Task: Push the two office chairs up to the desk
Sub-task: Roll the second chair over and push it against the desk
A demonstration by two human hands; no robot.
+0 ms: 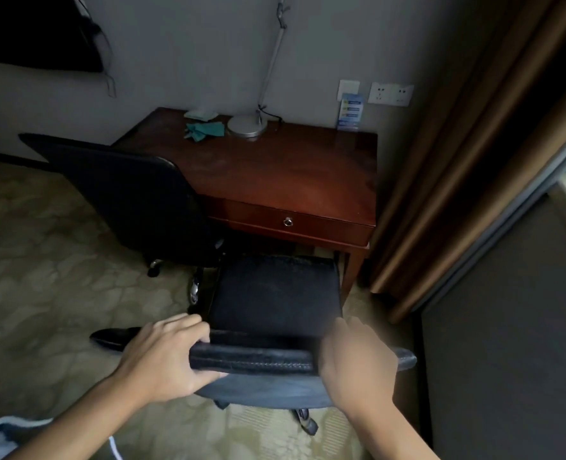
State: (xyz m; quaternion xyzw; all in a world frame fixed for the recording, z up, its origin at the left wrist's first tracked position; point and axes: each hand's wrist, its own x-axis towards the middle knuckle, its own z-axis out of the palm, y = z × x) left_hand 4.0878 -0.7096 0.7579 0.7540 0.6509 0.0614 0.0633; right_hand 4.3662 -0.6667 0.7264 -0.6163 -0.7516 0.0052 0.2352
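Note:
A black office chair (275,293) stands right in front of me, its seat reaching under the front edge of the red-brown wooden desk (291,174). My left hand (165,356) and my right hand (357,363) both grip the top edge of its backrest, one at each end. A second black office chair (132,197) stands at the desk's left corner, its backrest turned toward me and partly covering the desk. The near chair's wheels show below the seat.
On the desk lie a lamp base (246,126), a teal cloth (205,130) and a small card stand (349,112). Brown curtains (467,161) hang at the right beside a dark panel. Patterned carpet (42,277) spreads to the left.

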